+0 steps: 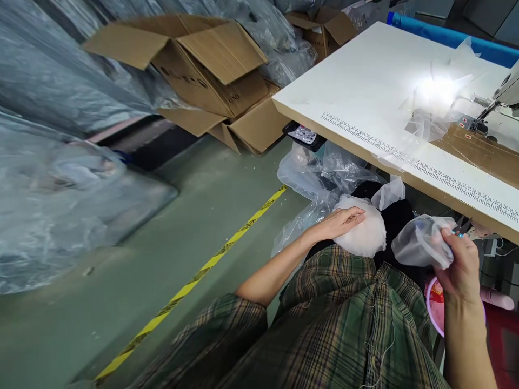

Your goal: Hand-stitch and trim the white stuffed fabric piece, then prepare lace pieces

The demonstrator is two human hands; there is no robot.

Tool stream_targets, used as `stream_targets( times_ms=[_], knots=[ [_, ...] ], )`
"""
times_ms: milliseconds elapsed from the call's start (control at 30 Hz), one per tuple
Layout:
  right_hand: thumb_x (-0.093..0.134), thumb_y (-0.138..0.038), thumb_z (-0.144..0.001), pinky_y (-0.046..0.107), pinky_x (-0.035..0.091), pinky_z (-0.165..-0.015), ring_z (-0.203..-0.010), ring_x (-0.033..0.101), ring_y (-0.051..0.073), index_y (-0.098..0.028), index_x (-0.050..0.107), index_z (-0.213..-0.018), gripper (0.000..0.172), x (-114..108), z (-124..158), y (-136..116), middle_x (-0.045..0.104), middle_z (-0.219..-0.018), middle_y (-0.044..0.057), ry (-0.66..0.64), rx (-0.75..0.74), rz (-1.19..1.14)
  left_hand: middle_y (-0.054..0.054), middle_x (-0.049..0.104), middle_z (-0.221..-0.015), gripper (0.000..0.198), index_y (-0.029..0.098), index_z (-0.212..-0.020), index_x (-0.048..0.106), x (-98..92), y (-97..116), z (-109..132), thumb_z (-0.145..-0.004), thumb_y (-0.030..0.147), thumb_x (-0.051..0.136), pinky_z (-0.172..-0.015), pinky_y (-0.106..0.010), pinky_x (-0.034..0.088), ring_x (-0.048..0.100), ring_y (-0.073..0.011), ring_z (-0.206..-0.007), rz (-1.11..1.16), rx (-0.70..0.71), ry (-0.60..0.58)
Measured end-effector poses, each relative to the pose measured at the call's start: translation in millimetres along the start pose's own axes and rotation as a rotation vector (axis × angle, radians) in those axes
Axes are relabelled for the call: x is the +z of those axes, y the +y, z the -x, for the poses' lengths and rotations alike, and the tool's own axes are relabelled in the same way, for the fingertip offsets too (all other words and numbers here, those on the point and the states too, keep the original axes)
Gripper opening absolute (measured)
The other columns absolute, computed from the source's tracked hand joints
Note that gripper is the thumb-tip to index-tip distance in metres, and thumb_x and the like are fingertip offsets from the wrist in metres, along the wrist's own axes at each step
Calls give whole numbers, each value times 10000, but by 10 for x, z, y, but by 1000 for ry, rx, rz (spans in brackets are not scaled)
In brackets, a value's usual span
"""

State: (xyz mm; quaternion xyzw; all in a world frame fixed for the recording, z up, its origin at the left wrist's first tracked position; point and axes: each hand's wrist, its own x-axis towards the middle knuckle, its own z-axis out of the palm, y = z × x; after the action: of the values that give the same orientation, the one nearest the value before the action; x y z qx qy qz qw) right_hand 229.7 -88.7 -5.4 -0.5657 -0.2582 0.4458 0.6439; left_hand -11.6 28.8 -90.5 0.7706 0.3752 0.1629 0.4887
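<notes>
Head view: we can read what looks like "UNO." on the front open carton, next to dark printed symbols too small to make out. Ruler scale runs along the near edge of the white desk; ticks show, numerals too fine for us. A second carton stands behind, its print unreadable.

Around us: sewing machine at the desk's right, sheer scraps beside it under lamp glare. Clear bags bunch under the desk edge, close by our left arm. Black tray sits just below the desk corner. Yellow tape crosses the green floor on the left. Pink bin is partly hidden behind our right forearm.

Pose: left hand reaches forward, fingers together, lying over the round white pad in our lap; we can't tell whether that grip pinches it. Right hand is raised, wrist up, its grip narrow, thumb and fingers pinching the sheer fabric piece just right of the pad.
</notes>
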Motion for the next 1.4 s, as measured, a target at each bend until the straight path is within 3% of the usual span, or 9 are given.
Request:
stream_targets(
  times_ms=[200, 300, 433, 533, 667, 900, 1100, 1233, 1400],
  knots=[
    [734, -523, -773, 216, 258, -326, -336, 318, 62, -210, 584, -802, 348, 501, 206, -43, 661, -591, -14, -315, 102, 137, -56, 738, -916, 450, 157, -1071, 708, -37, 21, -3, -944, 548, 525, -676, -247, 477, 606, -136, -719, 135, -5, 267],
    [714, -556, -766, 216, 248, -329, -340, 313, 62, -221, 559, -824, 373, 647, 214, 24, 657, -592, -22, -220, 57, 71, -68, 728, -918, 539, 148, -1062, 694, -70, -17, -43, -950, 616, 449, -688, -248, 488, 602, -132, -725, 282, -20, 437],
    [731, -582, -718, 218, 260, -363, -366, 328, 66, -218, 554, -812, 416, 545, 171, 304, 604, -551, -44, -75, 78, 68, -74, 718, -915, 568, 163, -1066, 670, -96, 27, -47, -977, 630, 361, -718, -269, 506, 621, -148, -765, 313, -24, 609],
    [690, -639, -724, 227, 266, -391, -369, 319, 76, -211, 547, -732, 451, 370, 176, 623, 484, -441, -72, -67, 133, 201, -91, 718, -985, 488, 168, -1062, 678, -11, 138, 3, -998, 559, 393, -834, -324, 520, 655, -187, -906, 148, 117, 568],
    [667, -671, -701, 242, 257, -381, -363, 341, 103, -213, 544, -756, 478, 161, 217, 898, 468, -435, -75, -79, 227, 389, -161, 642, -1285, 427, 159, -1205, 665, 254, 227, 30, -964, 479, 516, -1027, -459, 470, 601, -284, -1190, -156, 424, 305],
    [654, -542, -775, 312, 485, -653, -659, 593, 167, -174, 608, -990, 429, 117, -40, 638, 647, -763, 22, 191, -216, 632, -141, 601, -1383, 331, 205, -1183, 691, 459, 84, -48, -877, 331, 680, -1140, -528, 389, 543, -367, -1306, -307, 388, 160],
    [703, -566, -715, 279, 434, -572, -543, 463, 122, -144, 637, -1058, 548, 532, -495, 436, 504, -603, -67, 60, -295, 476, -176, 589, -1375, 398, 175, -1269, 642, 325, 110, -27, -927, 376, 628, -1098, -550, 440, 573, -355, -1269, -340, 481, 284],
    [674, -616, -715, 266, 383, -523, -521, 401, 112, -161, 665, -858, 477, 663, -582, 480, 438, -546, -73, 33, -287, 430, -156, 628, -1277, 328, 186, -1268, 608, 139, 296, -43, -983, 326, 528, -989, -445, 518, 616, -263, -1184, -284, 524, 505],
    [701, -571, -710, 252, 370, -520, -519, 397, 103, -162, 662, -891, 449, 657, -528, 513, 446, -556, -78, 45, -282, 348, -44, 639, -840, 162, 191, -845, 615, -48, 519, -162, -936, 319, 576, -765, -309, 525, 635, -164, -813, -186, 514, 742]
  ],
)
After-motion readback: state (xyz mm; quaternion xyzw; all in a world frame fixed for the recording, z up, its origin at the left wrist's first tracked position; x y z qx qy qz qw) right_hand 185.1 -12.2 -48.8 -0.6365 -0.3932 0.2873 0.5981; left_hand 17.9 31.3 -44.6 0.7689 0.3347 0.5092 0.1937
